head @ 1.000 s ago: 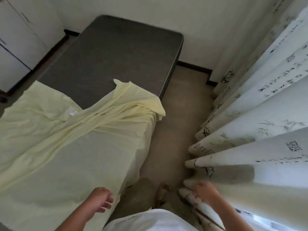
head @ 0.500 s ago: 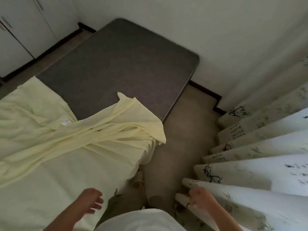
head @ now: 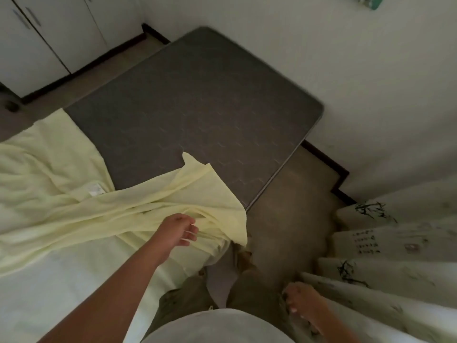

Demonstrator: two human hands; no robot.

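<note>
A pale yellow sheet [head: 61, 194] lies bunched across the near half of a dark grey mattress [head: 197, 107], with one corner flopped toward the bare far half. My left hand [head: 176, 231] is stretched out over the sheet's bunched fold near the mattress's right edge, fingers loosely curled and holding nothing. My right hand [head: 304, 303] hangs low at the lower right, next to the bottom folds of a white printed curtain [head: 395, 243], fingers relaxed.
A narrow strip of beige floor [head: 289, 219] runs between the mattress and the curtain. White cabinet doors [head: 49, 33] stand at the far left. A white wall closes the far side, with a dark skirting board along its foot.
My left arm has reached forward from the near edge of the sheet to its bunched fold. The view has stepped closer along the bed. My right hand stays by the curtain.
</note>
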